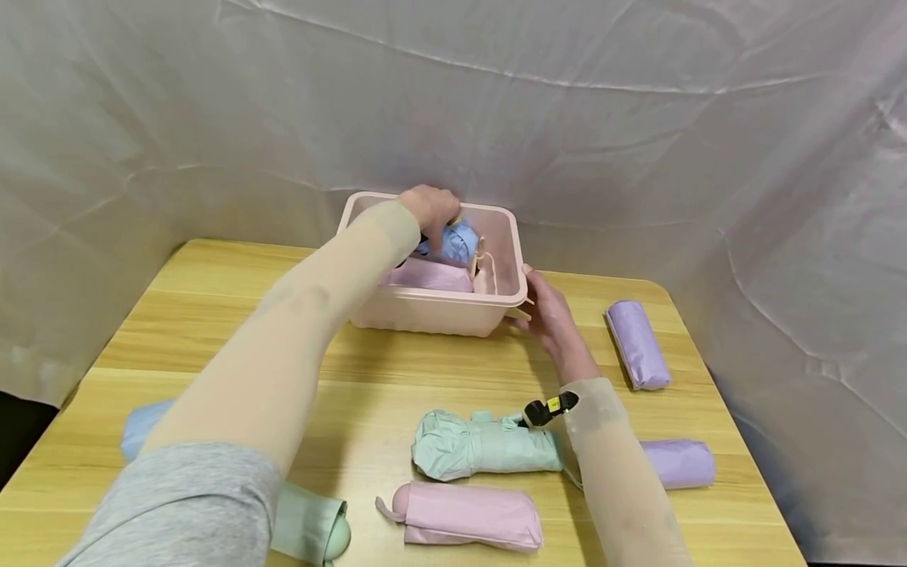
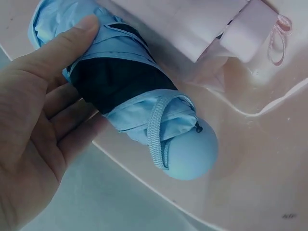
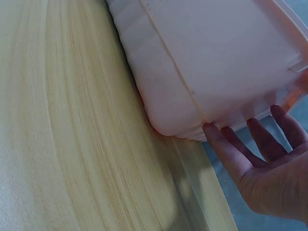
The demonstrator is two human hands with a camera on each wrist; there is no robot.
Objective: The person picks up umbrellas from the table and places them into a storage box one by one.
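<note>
Nearest on the wooden table (image 1: 368, 370) lie a folded pink umbrella (image 1: 464, 516) and, just beyond it, a mint green umbrella (image 1: 482, 445); another green one (image 1: 312, 528) and a pale blue one (image 1: 142, 425) show partly under the left sleeve. Two lilac umbrellas sit to the right, one near (image 1: 680, 463) and one farther back (image 1: 638, 344). Farther back, the right hand (image 1: 549, 315) rests with straight fingers (image 3: 226, 149) against the outside corner of the pink plastic bin (image 1: 506, 236), gripping nothing. Farthest, the left hand (image 1: 428, 209) is inside the bin, thumb and fingers wrapped round a folded light blue umbrella (image 2: 130, 91), its round handle (image 2: 190, 151) pointing at the bin wall. Beside it in the bin lies a folded pink umbrella (image 1: 428, 276)
</note>
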